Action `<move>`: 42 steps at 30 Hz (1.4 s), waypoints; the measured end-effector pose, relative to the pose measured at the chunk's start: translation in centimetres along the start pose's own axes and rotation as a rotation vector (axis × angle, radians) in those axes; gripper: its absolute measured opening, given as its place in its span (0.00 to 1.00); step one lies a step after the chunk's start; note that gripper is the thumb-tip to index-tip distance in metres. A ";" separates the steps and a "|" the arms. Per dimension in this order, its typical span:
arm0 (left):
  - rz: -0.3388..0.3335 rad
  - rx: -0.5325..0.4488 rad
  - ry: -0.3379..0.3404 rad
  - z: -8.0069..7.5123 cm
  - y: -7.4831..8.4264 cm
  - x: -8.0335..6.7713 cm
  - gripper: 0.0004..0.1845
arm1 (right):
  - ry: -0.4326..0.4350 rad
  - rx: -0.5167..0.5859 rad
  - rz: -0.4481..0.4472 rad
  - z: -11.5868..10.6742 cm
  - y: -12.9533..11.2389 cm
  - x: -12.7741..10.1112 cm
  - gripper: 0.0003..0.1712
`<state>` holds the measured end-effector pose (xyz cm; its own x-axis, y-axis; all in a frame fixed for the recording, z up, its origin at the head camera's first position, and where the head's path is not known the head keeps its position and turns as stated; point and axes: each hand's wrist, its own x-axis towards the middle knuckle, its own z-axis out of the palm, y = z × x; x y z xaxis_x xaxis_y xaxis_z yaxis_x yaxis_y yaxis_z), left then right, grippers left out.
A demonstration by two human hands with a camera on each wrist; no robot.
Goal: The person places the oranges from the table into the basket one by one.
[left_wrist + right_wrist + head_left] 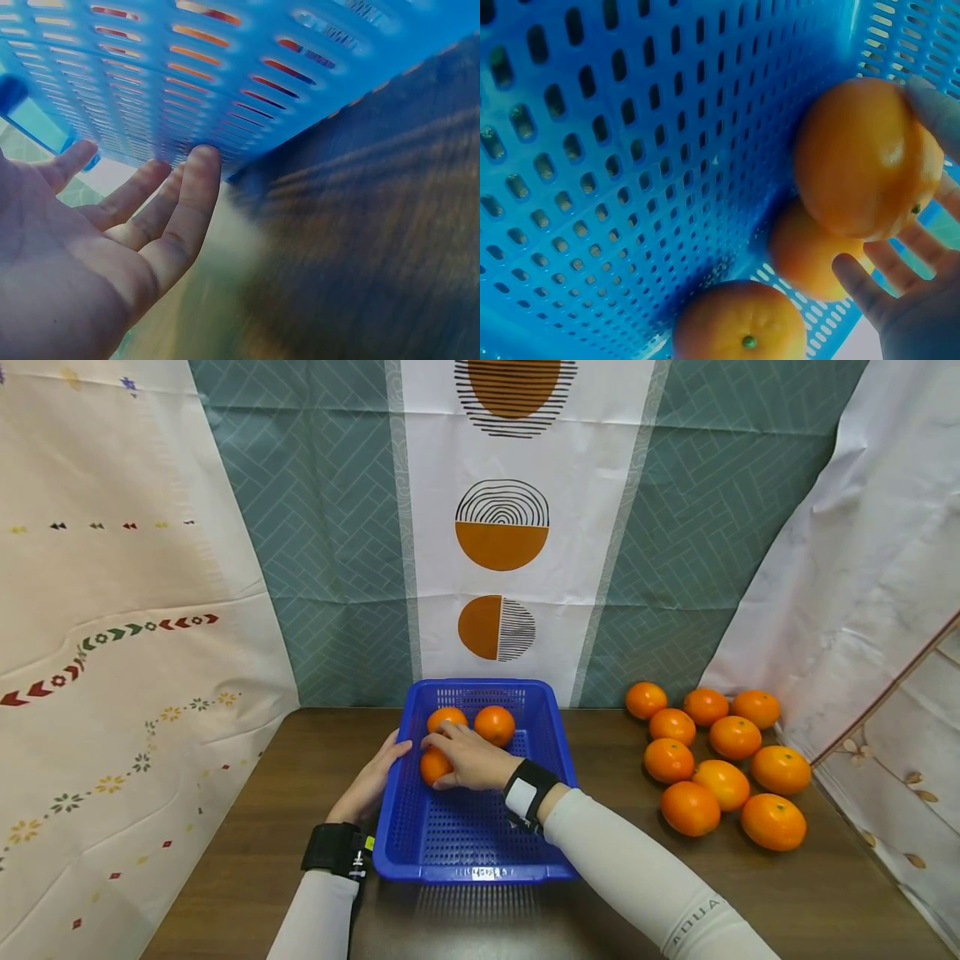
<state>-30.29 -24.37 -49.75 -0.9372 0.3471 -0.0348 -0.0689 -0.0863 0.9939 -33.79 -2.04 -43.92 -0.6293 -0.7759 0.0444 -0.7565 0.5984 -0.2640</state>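
A blue perforated basket (465, 831) stands on the dark wooden table (255, 802), with three oranges in its far left part. My right hand (471, 760) reaches into it and grips the nearest orange (433, 768). In the right wrist view that orange (862, 157) sits between thumb and fingers (870, 289), over the basket wall (630, 150), with two more oranges (810, 251) (739, 322) beside it. My left hand (371, 785) lies flat against the basket's left outer wall, its fingers (176, 202) straight and touching the wall (187, 82).
Several loose oranges (712, 752) lie in a group on the table at the right, near the white cloth (862, 568). Patterned cloth hangs behind and to the left. Two oranges (447, 718) (494, 725) rest by the basket's far wall.
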 end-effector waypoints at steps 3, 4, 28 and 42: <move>-0.005 0.001 0.007 0.0 0.0 0.0 0.32 | 0.018 0.004 0.000 -0.2 0.1 0.0 0.34; -0.009 0.001 0.013 0.0 0.0 0.0 0.31 | 0.023 0.007 0.000 -0.2 0.1 0.0 0.34; 0.000 0.011 0.012 0.0 0.0 0.0 0.32 | 0.192 0.344 0.014 -2.1 0.3 -0.2 0.24; 0.007 0.006 0.007 -0.1 -0.1 0.2 0.34 | 0.371 0.510 -0.042 -5.5 -0.9 -1.5 0.23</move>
<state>-30.46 -24.40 -49.91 -0.9399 0.3403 -0.0287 -0.0604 -0.0831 0.9947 -33.15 -0.33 -38.42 -0.6902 -0.6209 0.3717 -0.6593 0.3277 -0.6767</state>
